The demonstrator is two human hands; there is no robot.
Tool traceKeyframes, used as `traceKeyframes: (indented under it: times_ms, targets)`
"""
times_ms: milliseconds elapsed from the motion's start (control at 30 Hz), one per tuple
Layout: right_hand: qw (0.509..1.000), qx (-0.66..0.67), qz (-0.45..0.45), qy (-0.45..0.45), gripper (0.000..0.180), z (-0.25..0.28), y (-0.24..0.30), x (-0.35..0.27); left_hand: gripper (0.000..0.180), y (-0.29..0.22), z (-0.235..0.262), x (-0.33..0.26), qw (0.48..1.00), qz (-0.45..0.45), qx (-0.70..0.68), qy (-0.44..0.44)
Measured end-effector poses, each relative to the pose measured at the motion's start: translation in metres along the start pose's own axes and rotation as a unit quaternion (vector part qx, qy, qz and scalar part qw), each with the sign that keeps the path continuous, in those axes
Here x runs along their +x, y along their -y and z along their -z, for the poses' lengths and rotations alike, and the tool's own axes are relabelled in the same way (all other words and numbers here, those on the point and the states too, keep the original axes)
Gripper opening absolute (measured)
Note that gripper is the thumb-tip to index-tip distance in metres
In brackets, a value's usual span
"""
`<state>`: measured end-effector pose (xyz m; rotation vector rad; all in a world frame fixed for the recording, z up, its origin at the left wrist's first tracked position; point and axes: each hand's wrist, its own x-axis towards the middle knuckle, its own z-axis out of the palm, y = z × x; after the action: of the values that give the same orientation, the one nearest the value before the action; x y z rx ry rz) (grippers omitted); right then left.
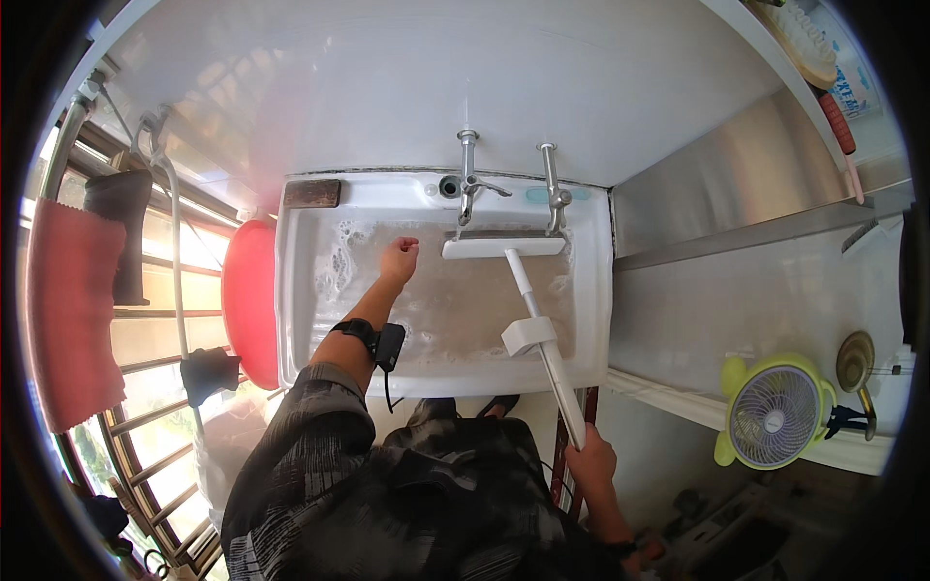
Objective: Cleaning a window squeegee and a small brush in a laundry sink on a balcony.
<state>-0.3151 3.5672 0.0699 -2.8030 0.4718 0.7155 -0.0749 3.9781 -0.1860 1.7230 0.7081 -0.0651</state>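
My right hand (591, 461) is closed round the lower end of the white handle of a flat mop (562, 383). The mop slants up and away over the sink, and a white block (528, 336) sits partway along its handle. At the far end, the wide white mop head (504, 249) lies just below the taps, with a grey strip along its far edge. My left hand (400, 259) is over the left half of the water, fingers curled in, nothing visible in them. The white sink (441, 378) holds cloudy brownish water (455, 305) with foam at its left side.
Two metal taps, one (468, 179) central and one (553, 189) to its right, rise at the sink's back. A dark brown block (313, 194) rests on the back left corner. A red basin (250, 305) stands left of the sink. A green fan (775, 412) is at the right.
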Motion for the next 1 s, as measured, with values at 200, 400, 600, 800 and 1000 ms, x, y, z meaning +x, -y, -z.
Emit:
traceKeyframes:
  times_ms: [200, 400, 600, 800, 1000]
  targets:
    - [1.000, 0.020, 0.018, 0.007, 0.036, -0.009, -0.015, 0.002, 0.027, 0.011, -0.021, -0.005, 0.982, 0.100, -0.163, -0.006]
    - [0.997, 0.060, 0.045, 0.025, 0.044, -0.021, -0.018, -0.014, 0.032, -0.021, -0.008, -0.024, 0.891, 0.202, -0.402, 0.054]
    - [0.989, 0.109, 0.069, 0.067, 0.046, -0.020, -0.001, -0.025, 0.045, -0.065, 0.010, -0.028, 0.749, 0.121, -0.647, 0.072]
    - [0.992, 0.110, 0.005, 0.059, 0.047, -0.021, -0.014, -0.035, 0.034, -0.069, -0.030, -0.011, 0.910, -0.039, -0.403, 0.087]
    - [0.996, 0.088, 0.005, -0.012, 0.053, -0.019, -0.015, -0.043, 0.030, -0.064, -0.089, -0.001, 0.893, 0.091, -0.425, 0.117]
